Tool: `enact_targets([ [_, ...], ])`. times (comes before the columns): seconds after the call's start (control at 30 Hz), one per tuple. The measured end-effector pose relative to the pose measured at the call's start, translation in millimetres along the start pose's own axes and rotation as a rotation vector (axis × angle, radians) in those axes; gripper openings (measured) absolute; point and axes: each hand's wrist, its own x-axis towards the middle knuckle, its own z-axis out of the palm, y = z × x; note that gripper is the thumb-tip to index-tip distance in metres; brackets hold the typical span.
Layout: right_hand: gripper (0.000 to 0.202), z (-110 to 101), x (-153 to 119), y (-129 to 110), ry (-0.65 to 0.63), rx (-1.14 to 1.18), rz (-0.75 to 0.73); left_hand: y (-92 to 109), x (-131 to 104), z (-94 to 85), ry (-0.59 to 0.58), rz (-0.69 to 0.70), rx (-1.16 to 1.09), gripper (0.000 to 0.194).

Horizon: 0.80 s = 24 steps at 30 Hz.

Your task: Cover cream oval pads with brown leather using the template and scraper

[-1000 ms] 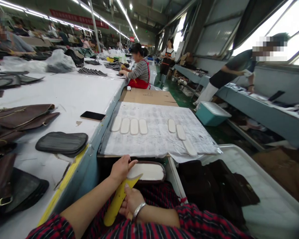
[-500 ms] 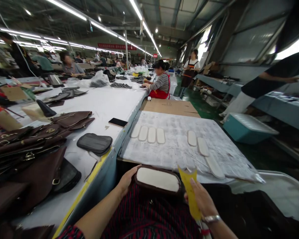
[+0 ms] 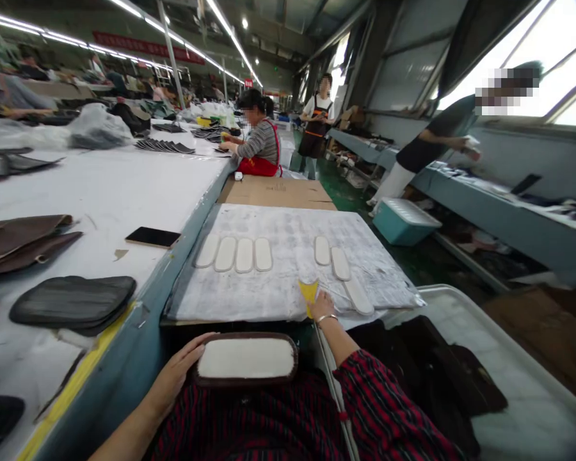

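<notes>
My left hand grips the left edge of a dark brown leather piece resting at my lap. A white, round-ended panel faces up from it, framed by the brown rim. Over the near edge of the white-stained board, my right hand is closed around a yellow-covered tool. Pale cords or hoses trail from that tool back toward me; its working end cannot be made out. Just right of my right hand lies a pale oval pad.
Several more oval pads lie on the board. On the left table are a phone, stacked black pieces and brown leather. Dark pieces fill a pale tray at right. Co-workers stand and sit beyond.
My right hand has moved forward with the yellow-covered tool, away from the leather piece to the board's edge. My left hand still holds the leather piece. The view has swung right.
</notes>
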Motion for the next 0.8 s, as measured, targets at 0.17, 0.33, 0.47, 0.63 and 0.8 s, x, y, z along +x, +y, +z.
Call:
enact_targets([
  [0.17,0.040,20.9,-64.3,12.9,-0.253,0.323,0.000,-7.5,14.4,6.5,0.127,0.006,-0.042,0.054],
  [0.33,0.050,35.3,-106.8,-4.9,-0.570,0.952,0.111,-9.7,14.5,14.3,0.159,0.030,0.057,0.049],
  [0.47,0.041,28.3,-94.2,-13.6,-0.589,0.802,-0.033,-5.1,9.5,19.4,0.168,0.105,0.188,0.044],
  [0.63,0.029,24.0,-82.6,-11.6,-0.547,0.667,-0.142,0.6,15.3,10.4,0.179,0.231,0.494,0.047],
  [0.8,0.038,25.0,-107.5,-17.4,-0.365,0.592,-0.259,9.8,18.7,13.9,-0.120,0.590,1.294,0.060],
])
